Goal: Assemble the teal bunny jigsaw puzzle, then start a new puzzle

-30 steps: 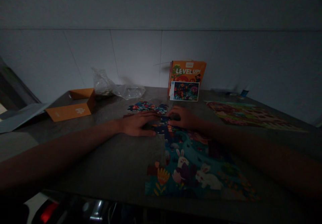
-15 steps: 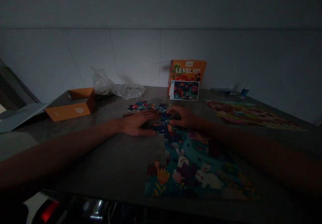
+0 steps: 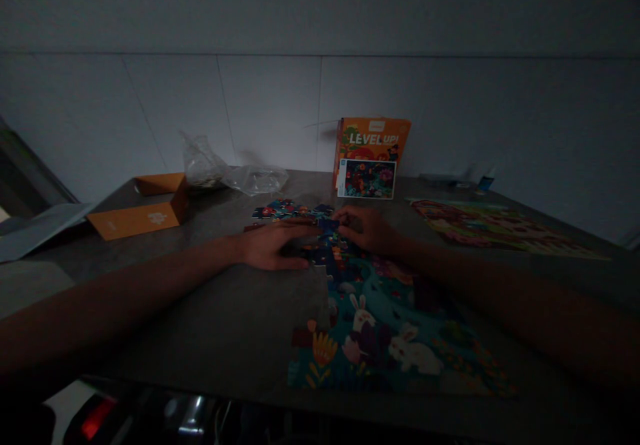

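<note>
A partly joined jigsaw puzzle (image 3: 380, 298) with rabbits and flowers lies in front of me. Flat beside its upper left edge, my left hand (image 3: 275, 243) has its fingers stretched out, the fingertips by some dark blue pieces. My right hand (image 3: 367, 229) is at the puzzle's far end, thumb and forefinger closed on a dark blue puzzle piece (image 3: 329, 225). That piece looks slightly raised, though the dim light blurs its edges. Behind my left hand lie several loose puzzle pieces (image 3: 280, 209), partly covered by its fingers.
An orange box (image 3: 135, 221) and crumpled clear plastic bags (image 3: 255, 180) are at the left back. A "LEVEL UP!" box (image 3: 375, 139) stands by the wall, a picture card (image 3: 370, 179) leaning on it. Another puzzle (image 3: 500, 228) lies at right.
My right hand's fingers have drawn together at the dark blue piece, which has shifted and tilted slightly. My left hand stays almost where it was.
</note>
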A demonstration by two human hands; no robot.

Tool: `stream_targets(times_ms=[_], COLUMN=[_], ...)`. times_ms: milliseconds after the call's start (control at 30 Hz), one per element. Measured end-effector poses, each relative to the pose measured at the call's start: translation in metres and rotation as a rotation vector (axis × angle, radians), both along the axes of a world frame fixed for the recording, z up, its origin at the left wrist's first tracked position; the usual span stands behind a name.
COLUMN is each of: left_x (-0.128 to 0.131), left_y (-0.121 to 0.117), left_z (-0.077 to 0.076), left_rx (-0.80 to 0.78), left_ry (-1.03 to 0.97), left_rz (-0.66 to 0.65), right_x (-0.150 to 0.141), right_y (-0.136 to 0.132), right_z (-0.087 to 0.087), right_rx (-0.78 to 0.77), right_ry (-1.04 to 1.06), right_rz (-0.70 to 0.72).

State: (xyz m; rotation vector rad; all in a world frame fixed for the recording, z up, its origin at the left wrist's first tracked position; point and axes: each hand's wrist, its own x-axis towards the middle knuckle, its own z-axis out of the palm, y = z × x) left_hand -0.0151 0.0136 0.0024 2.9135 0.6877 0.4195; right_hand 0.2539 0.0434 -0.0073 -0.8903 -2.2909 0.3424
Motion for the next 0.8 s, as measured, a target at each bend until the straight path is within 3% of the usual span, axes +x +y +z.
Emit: stream_targets(times_ms=[400, 800], left_x=[-0.0008, -0.0025], left_y=[-0.0003, 0.0023], left_z=[-0.0008, -0.0027], left_rx=[0.002, 0.001], left_ry=[0.018, 0.011], left_rz=[-0.002, -0.003], right_x=[-0.0006, -0.0015], right_y=[0.0032, 0.0023], right_z=[-0.0017, -0.002], right_rx=[-0.027, -0.023], right_ry=[0.028, -0.039], right_rz=[0.004, -0.078])
